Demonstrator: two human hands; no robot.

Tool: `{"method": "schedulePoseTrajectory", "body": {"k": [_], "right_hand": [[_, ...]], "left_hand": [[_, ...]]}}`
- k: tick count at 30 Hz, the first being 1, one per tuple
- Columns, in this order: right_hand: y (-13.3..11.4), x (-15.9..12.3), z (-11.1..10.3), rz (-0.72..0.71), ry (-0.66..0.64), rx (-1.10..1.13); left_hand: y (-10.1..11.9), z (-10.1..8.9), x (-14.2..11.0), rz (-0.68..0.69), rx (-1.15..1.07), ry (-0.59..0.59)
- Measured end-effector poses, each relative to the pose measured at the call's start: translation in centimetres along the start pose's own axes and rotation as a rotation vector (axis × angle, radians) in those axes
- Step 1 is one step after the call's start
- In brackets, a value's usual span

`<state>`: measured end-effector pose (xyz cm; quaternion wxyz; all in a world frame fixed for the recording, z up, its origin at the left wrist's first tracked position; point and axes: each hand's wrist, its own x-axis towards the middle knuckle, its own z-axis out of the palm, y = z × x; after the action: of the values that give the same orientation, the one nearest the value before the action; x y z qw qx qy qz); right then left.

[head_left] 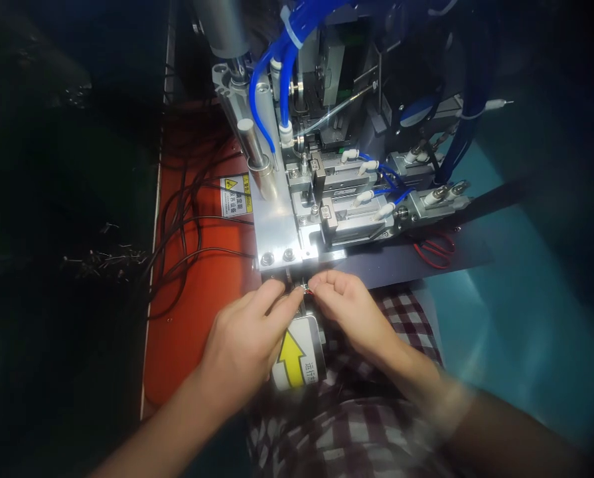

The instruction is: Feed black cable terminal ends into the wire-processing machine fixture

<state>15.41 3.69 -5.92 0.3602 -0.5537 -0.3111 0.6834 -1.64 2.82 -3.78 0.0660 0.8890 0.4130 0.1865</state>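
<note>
My left hand (pixel 249 332) and my right hand (pixel 349 309) meet fingertip to fingertip just below the front edge of a metal machine block (pixel 277 226). Both hands are closed in a pinch on a tiny part with a red and silver tip (pixel 306 289), too small to name. Under the hands lies a white label with a yellow arrow (pixel 294 362). The fingertips hide most of the small part.
A pneumatic machine with blue air hoses (pixel 271 73) and steel cylinders (pixel 251 143) stands behind the hands. Black cables (pixel 187 226) loop over an orange base plate (pixel 192 312). Red-handled scissors (pixel 433 252) lie at the right. A checked cloth (pixel 346 425) is beneath my arms.
</note>
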Motion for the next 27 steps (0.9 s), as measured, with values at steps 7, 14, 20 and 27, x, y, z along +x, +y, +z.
{"method": "schedulePoseTrajectory", "body": {"k": [7,14,20,27], "right_hand": [[0.8,-0.1,-0.8,-0.039,-0.051,0.127],[0.7,0.0,-0.4,-0.06,-0.028,-0.006],[0.5,-0.1,-0.5,-0.213,0.057,-0.213],[1.3,-1.0,-0.8,-0.27,0.062,-0.163]], "left_hand": [[0.0,0.1,-0.1,-0.044,-0.062,-0.001],[0.0,0.0,-0.1,-0.057,-0.035,-0.033],[0.0,-0.1,-0.4,-0.102,0.042,-0.024],[-0.4,0.2,-0.8,-0.131,-0.05,-0.021]]}}
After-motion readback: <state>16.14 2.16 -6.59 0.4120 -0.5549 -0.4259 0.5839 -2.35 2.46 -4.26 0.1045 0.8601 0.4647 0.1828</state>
